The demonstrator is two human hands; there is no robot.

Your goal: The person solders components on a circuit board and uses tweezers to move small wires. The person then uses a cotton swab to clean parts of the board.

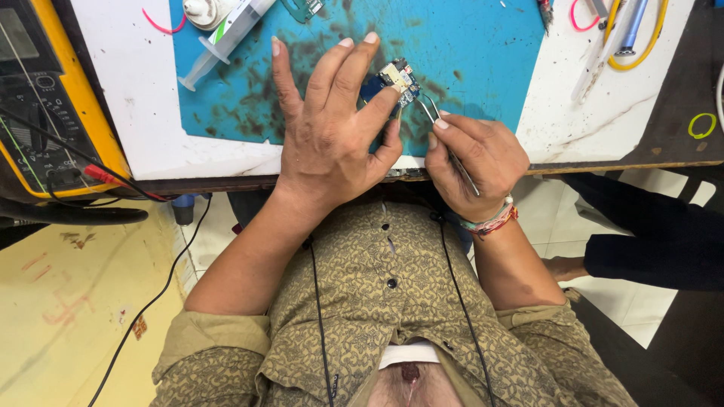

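My left hand (pixel 332 128) lies spread over a stained blue work mat (pixel 483 53). Its index finger and thumb pinch a small blue circuit board (pixel 394 79) against the mat, while the other fingers stick out straight. To its right, my right hand (pixel 477 160) is closed around thin metal tweezers (pixel 431 109). The tweezer tips touch the board's near edge. Both hands work at the table's front edge, close to my chest.
A yellow multimeter (pixel 45 98) with a red probe lead (pixel 113 179) sits at the left. A plastic syringe (pixel 222 39) lies at the mat's top left. Cables and tools (pixel 626 34) lie at the top right, with a yellow band (pixel 702 125) nearby. A person's dark-trousered leg (pixel 656 226) is at the right.
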